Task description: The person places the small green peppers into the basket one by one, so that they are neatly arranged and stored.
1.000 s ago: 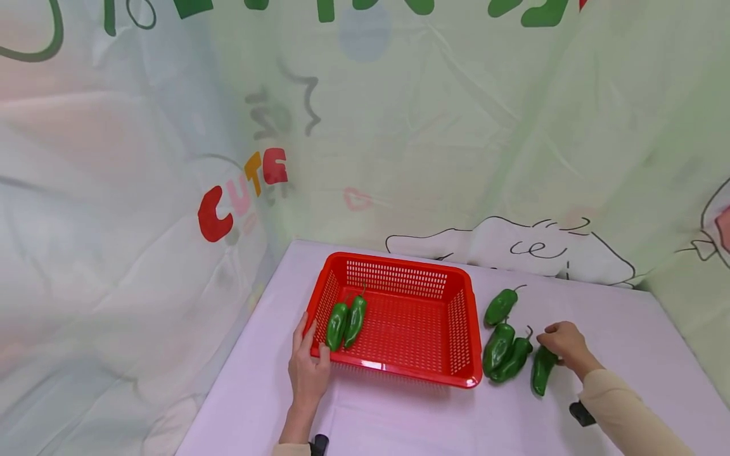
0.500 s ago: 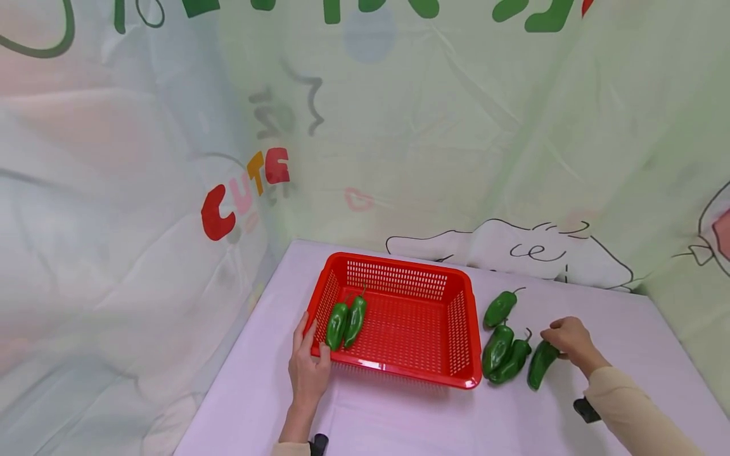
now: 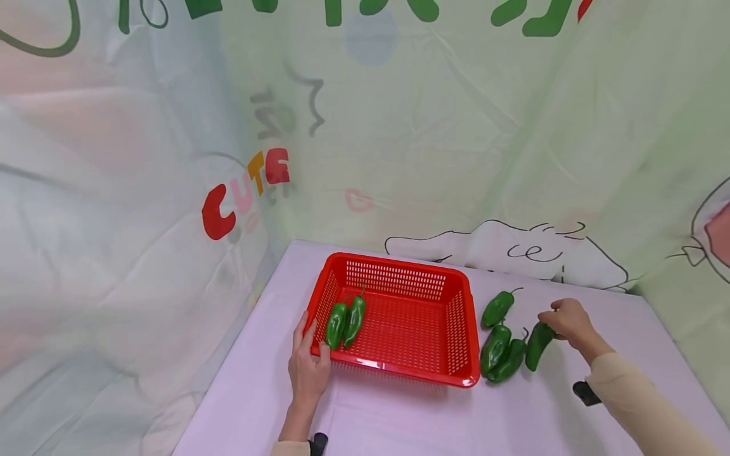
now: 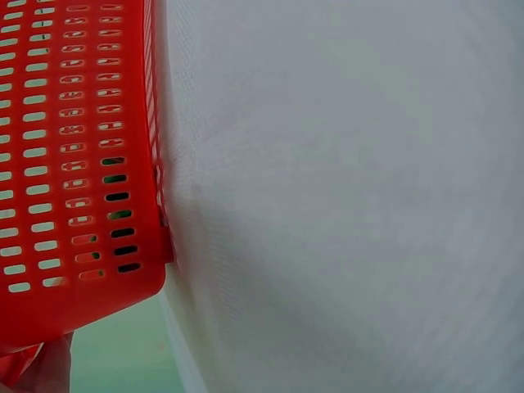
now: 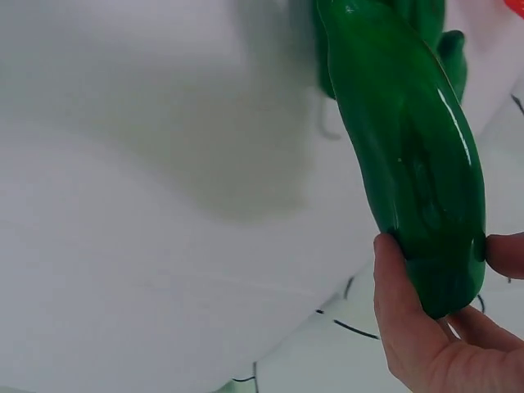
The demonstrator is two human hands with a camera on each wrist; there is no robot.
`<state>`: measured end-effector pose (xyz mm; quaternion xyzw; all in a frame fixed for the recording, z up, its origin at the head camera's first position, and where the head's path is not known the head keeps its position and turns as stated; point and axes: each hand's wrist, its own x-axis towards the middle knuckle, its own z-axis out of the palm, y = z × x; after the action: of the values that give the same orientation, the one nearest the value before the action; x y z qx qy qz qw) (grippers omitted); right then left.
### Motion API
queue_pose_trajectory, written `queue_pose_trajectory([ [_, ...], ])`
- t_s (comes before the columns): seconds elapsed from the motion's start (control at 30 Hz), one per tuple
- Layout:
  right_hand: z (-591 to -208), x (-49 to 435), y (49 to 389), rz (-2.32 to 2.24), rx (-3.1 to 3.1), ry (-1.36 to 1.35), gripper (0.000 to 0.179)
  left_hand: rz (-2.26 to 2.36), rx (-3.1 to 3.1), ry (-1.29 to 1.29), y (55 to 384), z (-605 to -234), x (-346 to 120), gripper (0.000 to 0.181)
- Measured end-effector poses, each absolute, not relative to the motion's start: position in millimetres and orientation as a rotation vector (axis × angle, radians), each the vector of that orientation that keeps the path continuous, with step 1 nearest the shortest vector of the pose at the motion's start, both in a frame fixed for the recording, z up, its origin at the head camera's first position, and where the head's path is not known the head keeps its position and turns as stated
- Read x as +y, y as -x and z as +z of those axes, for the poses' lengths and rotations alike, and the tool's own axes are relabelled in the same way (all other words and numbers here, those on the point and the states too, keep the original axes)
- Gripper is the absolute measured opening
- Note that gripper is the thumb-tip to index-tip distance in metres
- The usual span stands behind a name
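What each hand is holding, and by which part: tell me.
The right hand has its grip on a green pepper, at the end farther from the person. The left hand holds the red basket by its near left corner.

A glossy green pepper (image 3: 538, 348) (slightly curved) hangs tilted from the right hand (image 3: 573, 322), near three loose peppers (image 3: 495, 350) beside a red perforated basket (image 3: 405, 335); two peppers (image 3: 355, 322) lie inside its left end.

Bright diffuse light, soft shadows, small glints

The left hand (image 3: 308, 367) spreads thumb (image 3: 324, 356) from fingers (image 3: 298, 335) — the right hand (image 3: 572, 323) pinches, its forearm (image 3: 639, 399) angled inward.
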<state>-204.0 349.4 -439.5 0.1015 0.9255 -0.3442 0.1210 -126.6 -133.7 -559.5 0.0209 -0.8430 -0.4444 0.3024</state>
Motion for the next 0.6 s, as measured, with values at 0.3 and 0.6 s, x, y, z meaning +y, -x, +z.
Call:
queue_pose_trajectory([
  [0.3, -414.7, 318.8, 226.2, -1.056, 2.708, -0.228, 0.065, -1.172, -2.244, -0.069, 126.6, -560.4, -134.9, 0.053],
  [0.6, -396.2, 272.8, 238.1, -1.128, 2.680, -0.088, 0.064, -1.179, -2.246, -0.071, 127.7, -562.8, -134.7, 0.053],
])
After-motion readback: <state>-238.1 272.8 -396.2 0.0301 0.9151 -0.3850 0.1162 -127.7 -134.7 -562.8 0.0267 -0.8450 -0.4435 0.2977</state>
